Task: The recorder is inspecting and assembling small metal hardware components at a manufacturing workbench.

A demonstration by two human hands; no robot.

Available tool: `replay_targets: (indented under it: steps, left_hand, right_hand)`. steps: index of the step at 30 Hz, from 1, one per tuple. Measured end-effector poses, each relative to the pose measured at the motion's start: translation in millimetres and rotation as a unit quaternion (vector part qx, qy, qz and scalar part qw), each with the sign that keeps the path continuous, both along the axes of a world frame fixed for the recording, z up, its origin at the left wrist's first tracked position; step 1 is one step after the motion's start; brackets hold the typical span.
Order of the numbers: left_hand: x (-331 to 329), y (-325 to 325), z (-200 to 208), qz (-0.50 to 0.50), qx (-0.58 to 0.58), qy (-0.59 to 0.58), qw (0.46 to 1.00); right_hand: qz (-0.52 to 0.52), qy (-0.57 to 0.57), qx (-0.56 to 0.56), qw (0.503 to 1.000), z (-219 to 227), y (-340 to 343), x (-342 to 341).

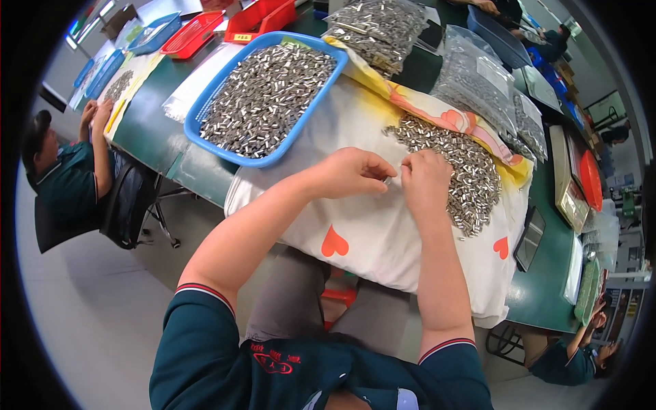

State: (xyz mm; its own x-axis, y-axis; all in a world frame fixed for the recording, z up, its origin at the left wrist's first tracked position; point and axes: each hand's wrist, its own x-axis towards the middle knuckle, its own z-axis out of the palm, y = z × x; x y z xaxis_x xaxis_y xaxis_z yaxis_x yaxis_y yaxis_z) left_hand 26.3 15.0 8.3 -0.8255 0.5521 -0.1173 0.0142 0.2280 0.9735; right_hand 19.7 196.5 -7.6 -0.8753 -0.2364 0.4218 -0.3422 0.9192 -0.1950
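My left hand (352, 173) is over the white cloth (383, 236), its fingers curled and a small shiny metal cylinder (388, 180) at the tips of thumb and forefinger. Close by on the right, my right hand (425, 178) has its fingers bent and pressed together at the left edge of a heap of small metal cylinders (475, 188). Whatever those fingers hold is hidden. The heap lies loose on the cloth, which has red hearts and a yellow, flowered border.
A blue basket (263, 162) full of similar cylinders stands left of the cloth. Behind are filled clear bags (475, 78) and red trays (260, 20). A dark flat device (529, 239) lies at the right. Co-workers sit left (68, 171) and right (570, 359).
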Motion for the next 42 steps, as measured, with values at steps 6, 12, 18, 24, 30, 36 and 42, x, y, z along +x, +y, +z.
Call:
replay_targets:
  steps: [6,12,18,24,30,36,42]
  left_hand:
    - [-16,5,-2,0.074,0.166,-0.153,0.971]
    - [-26,1,-19,0.052,0.278,-0.207,0.937]
    - [-30,3,-16,0.033,0.271,-0.184,0.944]
    - [-28,3,-16,0.054,0.224,-0.155,0.961]
    - [-27,1,-15,0.044,0.214,-0.153,0.964]
    - [-25,3,-13,0.059,0.179,-0.139,0.972]
    - [-26,-2,-14,0.035,0.188,-0.17,0.967]
  right_hand:
    - [0.01,-0.108,-0.273,0.956,20,-4,6]
    - [0.063,-0.204,-0.463,0.86,14,-4,13]
    - [0.07,-0.153,-0.415,0.894,16,-8,9]
    - [0.066,-0.13,-0.403,0.904,17,-10,12]
    - [0.065,-0.14,-0.408,0.9,17,-11,14]
    - [0.064,-0.051,-0.284,0.955,21,-15,17]
    - [0.087,-0.192,-0.371,0.904,29,-4,16]
